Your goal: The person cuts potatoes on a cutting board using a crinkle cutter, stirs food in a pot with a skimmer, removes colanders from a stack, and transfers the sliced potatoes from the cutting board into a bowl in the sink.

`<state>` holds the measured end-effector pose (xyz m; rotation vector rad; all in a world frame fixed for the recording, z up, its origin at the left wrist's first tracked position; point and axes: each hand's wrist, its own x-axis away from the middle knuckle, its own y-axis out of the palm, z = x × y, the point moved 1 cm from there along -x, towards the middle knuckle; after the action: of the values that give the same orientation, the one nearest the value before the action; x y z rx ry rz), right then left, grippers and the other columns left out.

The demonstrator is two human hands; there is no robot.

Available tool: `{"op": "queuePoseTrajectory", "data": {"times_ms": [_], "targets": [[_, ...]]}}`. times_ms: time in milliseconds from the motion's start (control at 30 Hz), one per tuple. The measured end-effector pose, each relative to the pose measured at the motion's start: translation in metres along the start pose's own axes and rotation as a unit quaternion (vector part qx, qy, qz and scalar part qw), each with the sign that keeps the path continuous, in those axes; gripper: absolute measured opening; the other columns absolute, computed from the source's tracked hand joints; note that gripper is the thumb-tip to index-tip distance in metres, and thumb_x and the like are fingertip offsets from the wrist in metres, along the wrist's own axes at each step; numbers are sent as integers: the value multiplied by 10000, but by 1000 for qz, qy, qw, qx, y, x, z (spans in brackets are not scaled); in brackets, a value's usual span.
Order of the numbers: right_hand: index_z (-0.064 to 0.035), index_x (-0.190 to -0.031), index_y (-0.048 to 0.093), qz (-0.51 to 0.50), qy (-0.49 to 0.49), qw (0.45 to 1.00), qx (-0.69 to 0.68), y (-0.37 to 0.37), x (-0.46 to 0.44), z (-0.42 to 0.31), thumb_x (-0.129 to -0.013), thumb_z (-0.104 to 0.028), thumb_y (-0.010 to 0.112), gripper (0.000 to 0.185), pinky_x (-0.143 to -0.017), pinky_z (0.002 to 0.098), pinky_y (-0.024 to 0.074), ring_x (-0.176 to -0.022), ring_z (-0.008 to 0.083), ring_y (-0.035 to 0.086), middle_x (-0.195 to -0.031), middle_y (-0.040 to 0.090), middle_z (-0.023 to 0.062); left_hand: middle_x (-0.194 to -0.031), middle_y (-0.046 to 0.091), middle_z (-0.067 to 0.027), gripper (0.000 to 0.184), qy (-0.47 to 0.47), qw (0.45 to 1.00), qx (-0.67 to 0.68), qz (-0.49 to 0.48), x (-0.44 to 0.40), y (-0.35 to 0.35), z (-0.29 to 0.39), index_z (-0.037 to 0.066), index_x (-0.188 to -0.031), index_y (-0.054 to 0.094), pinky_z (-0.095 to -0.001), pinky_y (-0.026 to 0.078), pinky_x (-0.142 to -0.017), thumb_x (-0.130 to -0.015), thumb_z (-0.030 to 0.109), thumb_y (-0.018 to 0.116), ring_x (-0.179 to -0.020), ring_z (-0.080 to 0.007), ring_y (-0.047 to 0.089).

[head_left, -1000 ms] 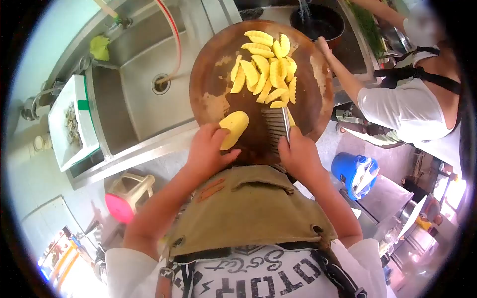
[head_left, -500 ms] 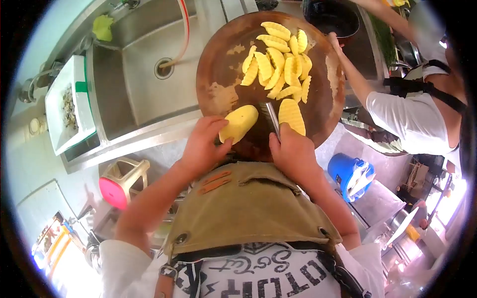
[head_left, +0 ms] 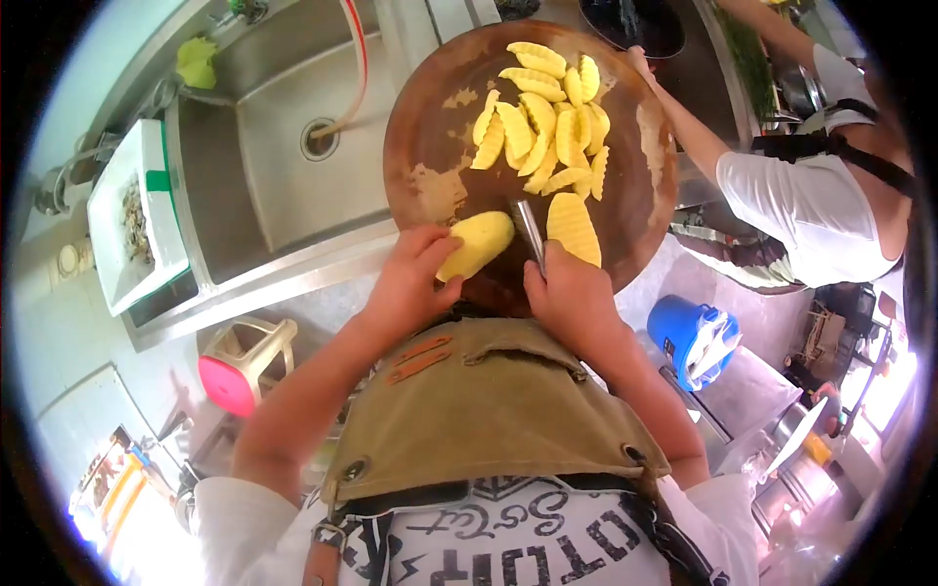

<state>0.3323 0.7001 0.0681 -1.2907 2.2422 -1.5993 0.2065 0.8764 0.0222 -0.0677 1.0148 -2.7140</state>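
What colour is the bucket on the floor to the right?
The round plastic bucket is bright blue, seen best in the head view.

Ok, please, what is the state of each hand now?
Left hand: holding the peeled potato by one end.
Right hand: closed, gripping the metal cutter.

On the wearer's white shirt (head_left: 493, 559), large block letters include "O" and "T"; the full word and smaller script are unclear.
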Motion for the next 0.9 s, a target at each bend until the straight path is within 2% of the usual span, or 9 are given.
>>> {"op": "queuePoseTrajectory", "data": {"times_ms": [67, 167, 267, 467, 567, 667, 767, 833, 900], "targets": [[-14, -858, 501, -3, -3, 1000, 0, -1, 0, -1, -887, -235, 527, 224, -599, 490, 499, -634, 390, 621, -691, 624, 203, -1131, 548, -157, 408, 46, 999, 7, 2, -4, 1, -2, 15, -1080, 596, -394, 495, -829, -697, 65, 727, -1011, -346, 548], [-16, -854, 499, 21, -8, 1000, 11, 1, 2, 3, -879, -226, 535, 214, -591, 486, 498, -626, 386, 619, -680, 621, 198, -1128, 559, -159, 375, -15, 999, 36, 15, -1, -7, 2, 20, -1073, 601, -390, 498, -825, -715, 47, 711, -1002, -342, 553], [-1, -796, 487, 54, 1, 998, -26, 1, 2, 5, -851, -164, 586, 198, -550, 482, 459, -594, 413, 571, -637, 572, 219, -1114, 571, -157, 347, -58, 998, -20, 17, 5, -14, -5, 17, -1063, 603, -377, 507, -797, -731, 42, 698, -996, -333, 556], [-3, -804, 474, 77, -12, 996, -50, 4, -1, 6, -853, -166, 573, 197, -563, 493, 451, -613, 427, 570, -649, 574, 221, -1037, 601, -151, 318, -8, 1000, -27, 14, 2, -9, 1, 0, -1031, 603, -342, 523, -701, -735, 67, 701, -868, -290, 604], [-18, -833, 493, 42, 5, 998, -48, 2, -10, -4, -861, -173, 522, 160, -614, 502, 476, -661, 415, 601, -699, 609, 209, -981, 617, -143, 296, -202, 977, 59, -32, -3, 3, 14, -3, -979, 601, -333, 521, -679, -719, 84, 714, -790, -266, 620], [-19, -833, 490, 64, -36, 994, -78, 4, -31, -14, -872, -167, 507, 154, -616, 511, 469, -664, 422, 597, -694, 601, 217, -938, 620, -126, 280, -351, 911, 188, -107, 2, 13, 13, 0, -933, 593, -330, 516, -672, -702, 94, 722, -760, -252, 623], [-19, -840, 490, 57, -43, 995, -64, -5, -41, -13, -883, -175, 502, 162, -612, 515, 465, -669, 426, 595, -695, 597, 220, -900, 615, -115, 235, -327, 918, 162, -155, 1, 8, 13, 8, -911, 592, -360, 515, -674, -717, 79, 704, -774, -262, 618], [-22, -844, 493, 47, -20, 998, -38, -14, -33, -3, -887, -192, 507, 176, -611, 508, 470, -661, 417, 600, -688, 601, 209, -927, 604, -107, 232, -135, 984, 25, -114, 3, 10, 2, 21, -921, 597, -372, 513, -695, -716, 62, 696, -825, -269, 604], [-21, -845, 493, 20, -3, 1000, -11, -16, -22, 6, -892, -211, 518, 198, -611, 502, 468, -663, 414, 597, -693, 601, 208, -967, 591, -98, 243, 20, 996, -41, -80, 2, 9, 0, 37, -933, 602, -381, 509, -720, -708, 55, 691, -876, -274, 584]]}}
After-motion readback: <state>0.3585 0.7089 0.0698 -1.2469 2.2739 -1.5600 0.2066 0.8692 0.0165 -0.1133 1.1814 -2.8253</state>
